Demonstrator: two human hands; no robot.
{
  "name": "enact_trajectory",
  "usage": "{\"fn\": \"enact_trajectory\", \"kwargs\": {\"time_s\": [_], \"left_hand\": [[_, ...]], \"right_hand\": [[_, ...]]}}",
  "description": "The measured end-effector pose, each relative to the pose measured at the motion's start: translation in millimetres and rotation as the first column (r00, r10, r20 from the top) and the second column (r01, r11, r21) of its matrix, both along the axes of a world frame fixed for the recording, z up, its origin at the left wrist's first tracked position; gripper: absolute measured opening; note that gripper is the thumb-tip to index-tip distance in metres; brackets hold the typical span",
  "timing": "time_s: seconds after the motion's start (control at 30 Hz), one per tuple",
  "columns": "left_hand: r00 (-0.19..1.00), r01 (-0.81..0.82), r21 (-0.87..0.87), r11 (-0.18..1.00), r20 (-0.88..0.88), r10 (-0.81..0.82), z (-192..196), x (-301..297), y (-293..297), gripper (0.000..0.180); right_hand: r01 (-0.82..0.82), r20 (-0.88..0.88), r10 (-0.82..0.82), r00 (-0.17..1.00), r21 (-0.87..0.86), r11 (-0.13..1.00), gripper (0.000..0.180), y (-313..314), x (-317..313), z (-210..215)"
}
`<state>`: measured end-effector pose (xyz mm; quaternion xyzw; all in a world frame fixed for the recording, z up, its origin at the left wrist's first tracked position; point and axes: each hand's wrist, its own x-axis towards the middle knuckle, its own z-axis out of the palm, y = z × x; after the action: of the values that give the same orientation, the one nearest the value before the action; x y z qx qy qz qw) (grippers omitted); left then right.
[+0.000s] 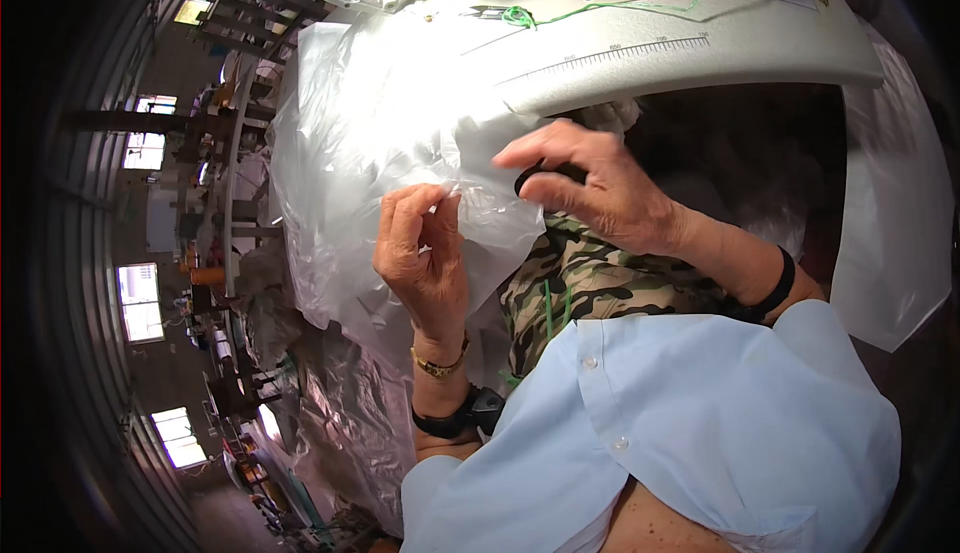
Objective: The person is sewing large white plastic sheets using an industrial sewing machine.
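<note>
My left hand [425, 248] is closed in a pinch at the near part of a clear plastic sheet [340, 193], which spreads from the machine table down over its left front edge. To its right, my right hand [605, 188] is raised in front of the pale table [690, 68]. Its thumb and fingers curve around a small black curved thing [552, 170], whose kind I cannot make out. Bright light washes out much of the sheet behind my hands.
A green string [620, 5] lies across the table beside small metal tweezers [487, 13]. A ruler scale [640, 48] runs along the front edge. Clear plastic [890, 203] hangs at the right. More crumpled plastic [350, 423] lies left of my legs.
</note>
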<state>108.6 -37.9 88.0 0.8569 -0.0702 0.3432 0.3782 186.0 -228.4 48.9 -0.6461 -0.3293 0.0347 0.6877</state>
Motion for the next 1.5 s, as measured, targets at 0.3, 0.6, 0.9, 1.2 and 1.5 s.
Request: {"fn": "enact_trajectory", "kwargs": {"time_s": [0.3, 0.6, 0.9, 1.2, 1.5], "left_hand": [[0.997, -0.067, 0.055, 0.996, -0.044, 0.069, 15.2, -15.7, -10.3, 0.019], [0.955, 0.100, -0.067, 0.993, -0.275, -0.115, 35.5, -32.2, -8.7, 0.036], [0.932, 0.060, -0.054, 0.997, -0.355, -0.075, 31.0, -30.0, -6.5, 0.044], [0.874, 0.093, -0.244, 0.965, -0.445, -0.196, 12.7, -39.6, 13.2, 0.039], [0.875, 0.017, -0.268, 0.963, -0.461, -0.144, 13.3, -43.1, 11.3, 0.031]], "right_hand": [[-0.405, -0.100, 0.418, 0.903, 0.130, 0.905, 0.021, 9.0, -6.1, -4.2], [-0.495, 0.150, 0.483, 0.863, 0.056, 0.867, 0.016, 3.1, -6.2, -4.1], [-0.506, 0.223, 0.481, 0.848, 0.069, 0.860, 0.012, 6.9, -6.3, -9.7], [-0.577, -0.114, 0.639, 0.761, 0.331, 0.746, 0.019, 6.2, -20.2, -19.6], [-0.550, -0.321, 0.560, 0.764, 0.132, 0.825, 0.026, -2.9, -29.0, -53.4]]}}
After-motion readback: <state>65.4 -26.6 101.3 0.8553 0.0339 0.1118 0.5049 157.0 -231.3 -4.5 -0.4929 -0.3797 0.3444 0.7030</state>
